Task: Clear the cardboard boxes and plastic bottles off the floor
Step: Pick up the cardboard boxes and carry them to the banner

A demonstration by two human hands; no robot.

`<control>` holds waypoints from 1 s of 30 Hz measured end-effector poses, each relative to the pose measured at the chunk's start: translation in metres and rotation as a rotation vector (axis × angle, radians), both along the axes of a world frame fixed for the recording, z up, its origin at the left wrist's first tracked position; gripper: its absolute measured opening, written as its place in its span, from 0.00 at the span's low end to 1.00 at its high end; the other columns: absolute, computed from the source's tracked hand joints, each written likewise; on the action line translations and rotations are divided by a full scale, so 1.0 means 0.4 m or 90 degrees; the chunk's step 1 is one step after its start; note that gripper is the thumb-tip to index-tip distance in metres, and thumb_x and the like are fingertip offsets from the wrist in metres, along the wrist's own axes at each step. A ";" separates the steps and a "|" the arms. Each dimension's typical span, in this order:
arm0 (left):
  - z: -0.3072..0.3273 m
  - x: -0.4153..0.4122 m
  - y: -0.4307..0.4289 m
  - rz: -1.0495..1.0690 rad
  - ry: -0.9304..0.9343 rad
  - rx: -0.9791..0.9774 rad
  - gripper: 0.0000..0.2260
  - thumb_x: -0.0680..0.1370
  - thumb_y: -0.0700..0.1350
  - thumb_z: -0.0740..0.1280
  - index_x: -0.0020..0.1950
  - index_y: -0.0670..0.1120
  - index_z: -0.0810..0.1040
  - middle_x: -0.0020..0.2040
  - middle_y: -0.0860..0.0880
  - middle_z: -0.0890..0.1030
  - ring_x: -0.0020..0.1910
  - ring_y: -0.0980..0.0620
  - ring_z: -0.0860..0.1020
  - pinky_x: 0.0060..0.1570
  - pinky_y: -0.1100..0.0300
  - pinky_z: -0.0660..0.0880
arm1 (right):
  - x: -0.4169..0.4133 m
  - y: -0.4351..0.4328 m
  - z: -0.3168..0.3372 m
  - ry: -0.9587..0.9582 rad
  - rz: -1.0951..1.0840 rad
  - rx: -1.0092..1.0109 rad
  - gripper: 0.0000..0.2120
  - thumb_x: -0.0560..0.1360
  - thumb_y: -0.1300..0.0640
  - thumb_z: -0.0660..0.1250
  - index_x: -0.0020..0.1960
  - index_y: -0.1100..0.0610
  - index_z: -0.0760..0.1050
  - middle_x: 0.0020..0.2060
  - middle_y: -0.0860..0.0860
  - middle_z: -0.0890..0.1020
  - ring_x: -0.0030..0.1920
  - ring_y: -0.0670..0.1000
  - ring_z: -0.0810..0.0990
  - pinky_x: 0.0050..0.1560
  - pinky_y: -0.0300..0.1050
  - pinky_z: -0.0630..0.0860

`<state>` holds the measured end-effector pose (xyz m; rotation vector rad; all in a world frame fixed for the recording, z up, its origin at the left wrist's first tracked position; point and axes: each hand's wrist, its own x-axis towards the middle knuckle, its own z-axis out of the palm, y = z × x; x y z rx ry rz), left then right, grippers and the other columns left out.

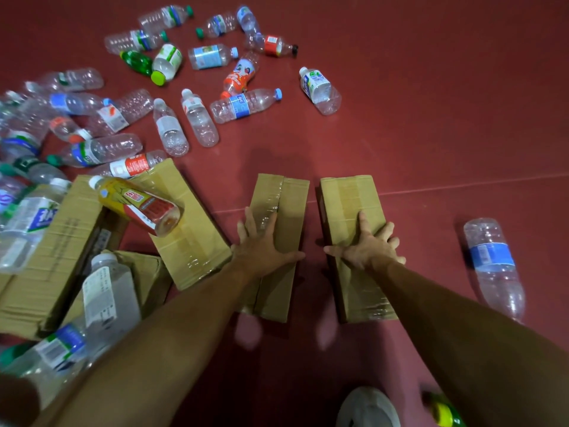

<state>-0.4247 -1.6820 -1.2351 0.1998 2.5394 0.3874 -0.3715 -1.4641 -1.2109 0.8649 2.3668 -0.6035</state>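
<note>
Two narrow taped cardboard boxes lie side by side on the red floor. My left hand (264, 245) lies spread, fingers straight, on top of the left box (286, 198). My right hand (369, 245) lies on the right box (351, 195), with its outer fingers bent over the box's right edge. More flattened cardboard boxes (191, 238) lie at the left, with a yellow-and-red bottle (138, 204) and a clear bottle (107, 294) on them. Several empty plastic bottles (197, 118) are scattered across the floor beyond.
A blue-labelled clear bottle (492, 266) lies alone on the floor at the right. A green-and-yellow bottle (443, 411) sits at the bottom edge beside my white shoe (366, 408). Bare red floor (431, 103) stretches to the upper right.
</note>
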 end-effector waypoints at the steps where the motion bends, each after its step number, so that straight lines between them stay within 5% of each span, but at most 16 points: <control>1: -0.001 -0.002 0.007 0.013 -0.006 -0.004 0.56 0.64 0.77 0.68 0.80 0.62 0.37 0.77 0.44 0.26 0.79 0.35 0.39 0.70 0.30 0.57 | 0.000 0.000 0.001 -0.001 0.003 0.003 0.59 0.63 0.24 0.70 0.78 0.35 0.34 0.79 0.58 0.35 0.78 0.65 0.46 0.71 0.71 0.55; 7: 0.001 -0.010 0.008 0.067 -0.014 0.025 0.56 0.62 0.74 0.73 0.78 0.67 0.39 0.77 0.43 0.26 0.77 0.31 0.52 0.70 0.35 0.60 | -0.001 -0.003 0.001 -0.010 0.031 0.043 0.54 0.66 0.24 0.66 0.79 0.36 0.35 0.79 0.59 0.39 0.75 0.65 0.53 0.68 0.68 0.60; 21: 0.009 -0.009 0.012 0.053 -0.016 0.013 0.53 0.66 0.73 0.71 0.80 0.63 0.41 0.80 0.39 0.34 0.78 0.31 0.50 0.70 0.36 0.60 | 0.009 -0.008 -0.005 0.020 0.045 0.076 0.55 0.68 0.24 0.65 0.78 0.39 0.32 0.79 0.62 0.43 0.74 0.66 0.57 0.67 0.68 0.63; 30: 0.011 -0.010 -0.002 0.072 0.053 0.051 0.49 0.67 0.74 0.68 0.80 0.63 0.46 0.81 0.41 0.41 0.75 0.33 0.58 0.68 0.40 0.65 | -0.038 -0.012 0.023 0.043 0.008 0.033 0.55 0.68 0.26 0.67 0.78 0.37 0.32 0.79 0.60 0.44 0.76 0.66 0.54 0.69 0.68 0.61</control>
